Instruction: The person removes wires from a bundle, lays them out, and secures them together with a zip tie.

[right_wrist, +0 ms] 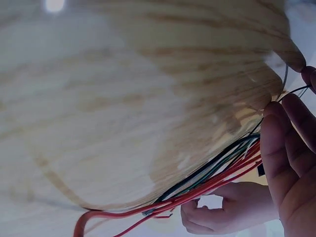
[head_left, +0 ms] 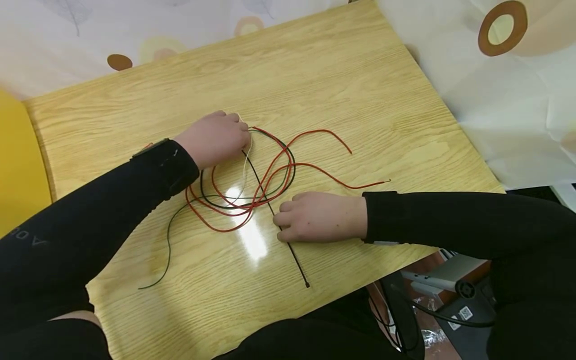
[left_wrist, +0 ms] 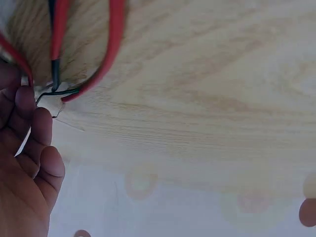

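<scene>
1. A light wood-grain table stands against a pale cloth with brown rings; a yellow surface shows at the far left edge.
2. The left hand reaches in from the left in a black sleeve, knuckles up, resting on the table at the top of a tangle of wires. Its fingers are curled, and the left wrist view shows their tips pinching thin wire ends together just beside the red wire.
3. The right hand comes in from the right, also in a black sleeve, lying low on the table with curled fingers on the black cable tie; whether they actually grip it cannot be told.
4. The red wire lies in loose loops between the two hands, one end running out to the right.
5. The green wire loops with it and trails toward the table's near left edge.
6. A thin white wire hangs down from the left hand through the loops.
7. The black cable tie runs straight, crossing over the loops, from the left hand past the right hand toward the near edge.
</scene>
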